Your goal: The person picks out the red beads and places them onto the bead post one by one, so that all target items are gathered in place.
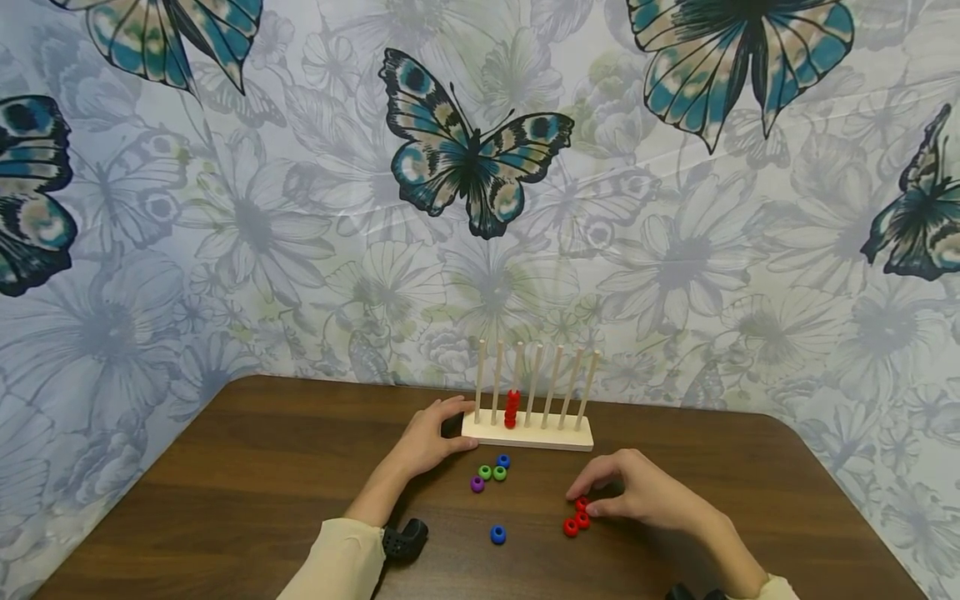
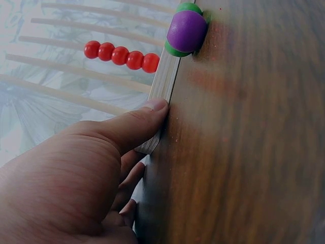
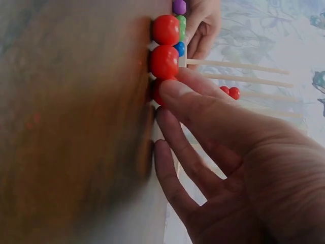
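Note:
A pale wooden peg rack point(image 1: 528, 435) with several upright pegs stands near the back of the table. One peg carries a stack of red beads point(image 1: 512, 409). My left hand point(image 1: 423, 437) grips the rack's left end, the thumb on its front edge point(image 2: 162, 81) and the other fingers partly hidden behind. To the right, my right hand point(image 1: 645, 490) pinches a red bead point(image 3: 157, 92) at the table between thumb and index finger. Two more red beads point(image 1: 571, 527) lie right beside it, lined up in the right wrist view point(image 3: 165, 61).
In front of the rack lie a blue bead point(image 1: 503, 461), two green beads point(image 1: 485, 472) and a purple bead point(image 1: 477, 484). Another blue bead point(image 1: 498, 534) sits nearer the front, between the hands. A butterfly-patterned cloth point(image 1: 480, 292) hangs behind the brown table point(image 1: 247, 483).

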### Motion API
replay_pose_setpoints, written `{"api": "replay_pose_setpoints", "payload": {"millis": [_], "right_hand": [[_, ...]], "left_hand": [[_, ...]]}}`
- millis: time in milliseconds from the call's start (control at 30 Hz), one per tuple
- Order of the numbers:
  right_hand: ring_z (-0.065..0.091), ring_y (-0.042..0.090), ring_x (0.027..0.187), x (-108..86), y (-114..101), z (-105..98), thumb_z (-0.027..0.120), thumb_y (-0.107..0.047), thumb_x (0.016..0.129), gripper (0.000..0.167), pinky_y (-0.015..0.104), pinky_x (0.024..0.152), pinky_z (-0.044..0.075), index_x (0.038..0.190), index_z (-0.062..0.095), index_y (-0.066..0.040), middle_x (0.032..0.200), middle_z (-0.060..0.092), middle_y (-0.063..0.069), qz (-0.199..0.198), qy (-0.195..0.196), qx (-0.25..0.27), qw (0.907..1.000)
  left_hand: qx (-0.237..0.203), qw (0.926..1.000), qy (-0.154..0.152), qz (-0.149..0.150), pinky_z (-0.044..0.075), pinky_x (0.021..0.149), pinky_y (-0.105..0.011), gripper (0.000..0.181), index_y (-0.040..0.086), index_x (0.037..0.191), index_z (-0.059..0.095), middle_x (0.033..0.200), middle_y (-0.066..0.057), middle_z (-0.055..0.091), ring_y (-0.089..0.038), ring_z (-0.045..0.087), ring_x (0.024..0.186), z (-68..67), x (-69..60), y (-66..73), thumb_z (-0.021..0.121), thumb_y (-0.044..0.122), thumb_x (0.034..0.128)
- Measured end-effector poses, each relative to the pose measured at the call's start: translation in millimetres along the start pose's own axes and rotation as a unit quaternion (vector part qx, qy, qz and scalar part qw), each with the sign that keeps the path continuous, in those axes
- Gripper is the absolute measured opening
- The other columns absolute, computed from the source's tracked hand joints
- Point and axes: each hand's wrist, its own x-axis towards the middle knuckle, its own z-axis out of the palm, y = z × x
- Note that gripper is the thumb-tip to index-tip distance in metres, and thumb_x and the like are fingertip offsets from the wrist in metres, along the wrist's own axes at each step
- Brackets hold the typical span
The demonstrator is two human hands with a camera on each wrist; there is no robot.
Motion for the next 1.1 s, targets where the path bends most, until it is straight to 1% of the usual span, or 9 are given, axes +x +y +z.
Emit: {"api": "replay_pose_setpoints", "payload": {"millis": [167,333,467,533,633,800,967,1033,1100], "right_hand": [[0.072,0.008,0.106,2.6,-1,3,0.081,-0.021,0.094,0.018,0.032,0.095,0.060,0.112,0.081,-0.022,0.111,0.078,-0.008,0.010,0.017,-0.012,0.9997],[0.073,0.009,0.104,4.0,-4,2,0.081,-0.021,0.095,0.016,0.030,0.095,0.060,0.111,0.081,-0.021,0.109,0.079,-0.009,0.041,0.060,-0.018,0.9972],[0.075,0.010,0.098,6.2,-9,0,0.082,-0.021,0.093,0.017,0.033,0.091,0.062,0.110,0.080,-0.016,0.104,0.079,-0.008,0.047,0.100,-0.011,0.9939],[0.076,0.010,0.095,8.1,-12,0,0.083,-0.022,0.093,0.018,0.034,0.089,0.063,0.109,0.080,-0.016,0.103,0.079,-0.009,0.042,0.121,-0.012,0.9916],[0.076,0.011,0.093,13.4,-16,-1,0.083,-0.021,0.092,0.016,0.035,0.087,0.063,0.108,0.080,-0.020,0.103,0.079,-0.008,0.022,0.157,-0.016,0.9871],[0.077,0.015,0.092,26.9,-26,-6,0.084,-0.011,0.090,0.023,0.035,0.083,0.065,0.108,0.080,-0.025,0.105,0.079,-0.004,-0.015,0.214,-0.019,0.9766],[0.077,0.014,0.094,42.7,-40,-11,0.084,-0.010,0.090,0.024,0.034,0.084,0.065,0.109,0.081,-0.025,0.107,0.079,-0.006,-0.018,0.236,-0.031,0.9710],[0.077,0.012,0.096,48.9,-47,-13,0.084,-0.012,0.091,0.023,0.032,0.083,0.065,0.109,0.081,-0.026,0.108,0.079,-0.008,-0.016,0.248,-0.035,0.9680],[0.076,0.012,0.094,55.6,-53,-16,0.083,-0.012,0.091,0.023,0.030,0.078,0.064,0.110,0.082,-0.025,0.108,0.079,-0.008,-0.029,0.267,-0.044,0.9622]], "left_hand": [[0.000,1.0000,0.005,0.002,0.026,0.120,-0.074,0.056,0.013,0.142,0.067,0.159,-0.018,0.052,-0.055,0.033,0.152,0.2,0.0,-0.7,0.086,0.025,0.0900],[0.007,1.0000,0.003,0.005,0.027,0.120,-0.074,0.056,0.012,0.141,0.067,0.158,-0.019,0.052,-0.055,0.034,0.151,0.0,0.5,-2.1,0.086,0.025,0.0897],[0.004,1.0000,0.002,0.003,0.025,0.121,-0.074,0.057,0.013,0.142,0.067,0.159,-0.018,0.052,-0.055,0.033,0.152,-0.8,1.4,-3.1,0.086,0.025,0.0899],[0.002,1.0000,0.000,0.000,0.024,0.122,-0.073,0.057,0.014,0.143,0.067,0.160,-0.017,0.051,-0.053,0.032,0.153,-0.9,1.6,-3.9,0.085,0.025,0.0903],[0.003,1.0000,0.002,-0.004,0.024,0.122,-0.073,0.057,0.014,0.143,0.066,0.160,-0.016,0.051,-0.052,0.031,0.154,-1.0,0.9,-5.5,0.085,0.025,0.0905],[0.007,1.0000,0.006,-0.002,0.025,0.122,-0.072,0.057,0.014,0.142,0.067,0.160,-0.017,0.051,-0.053,0.033,0.153,-1.2,0.2,-7.0,0.086,0.025,0.0899],[0.004,1.0000,0.009,0.003,0.024,0.122,-0.073,0.057,0.013,0.142,0.067,0.159,-0.018,0.051,-0.054,0.033,0.153,0.9,0.9,-6.2,0.086,0.025,0.0899],[0.002,1.0000,0.008,0.001,0.024,0.122,-0.072,0.056,0.014,0.143,0.067,0.160,-0.017,0.051,-0.053,0.032,0.153,2.1,1.2,-5.1,0.085,0.025,0.0902],[0.003,1.0000,0.006,0.002,0.026,0.121,-0.073,0.056,0.015,0.143,0.067,0.160,-0.016,0.051,-0.053,0.033,0.153,3.3,1.8,-4.1,0.085,0.025,0.0905]]}}
